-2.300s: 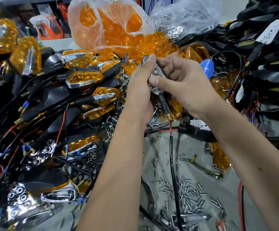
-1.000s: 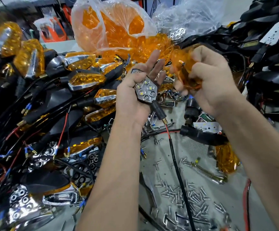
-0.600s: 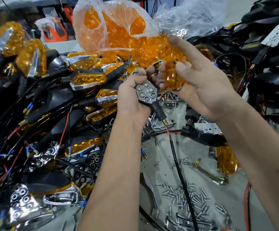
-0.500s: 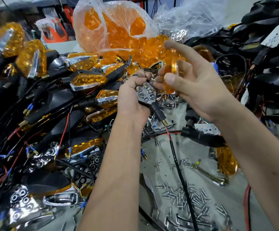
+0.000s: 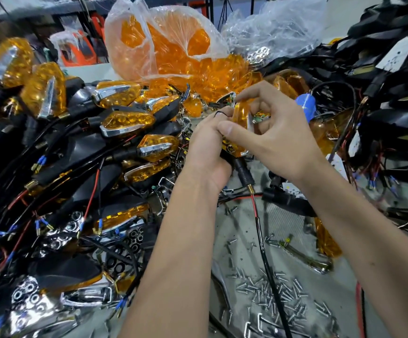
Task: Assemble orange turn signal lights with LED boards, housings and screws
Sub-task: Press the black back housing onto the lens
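**Seating the orange lens over the LED housing**

The left hand point(image 5: 207, 147) is curled round the housing point(image 5: 227, 152) of one turn signal, most of it hidden inside the grip, with the black stem point(image 5: 243, 170) and its red and black lead point(image 5: 261, 230) hanging out below the palm. The right hand point(image 5: 278, 140) pinches an orange lens point(image 5: 240, 118) between thumb and fingertips and holds it against the top of that housing, so the two hands meet at the part. Whether the lens is fully seated cannot be told; its edge looks tilted against the housing.

Judged from this, the step in hand is fitting the lens. To do it well, the person should line the lens outline up with the housing rim before pressing, keep the thin black wire point(image 5: 222, 113) that loops over a left fingertip out of the joint, and press evenly round the edge instead of at one corner. The left grip should stay firm near the stem so the housing does not twist.

Taking the housing as landmark: loose screws point(image 5: 268, 289) lie on the desk point(image 5: 242, 242) well below it, toward the person; finished signals point(image 5: 127, 121) are heaped to its left; the bag of spare lenses point(image 5: 168, 45) sits beyond it. A screw is likely the next need, and the pile is within easy reach.
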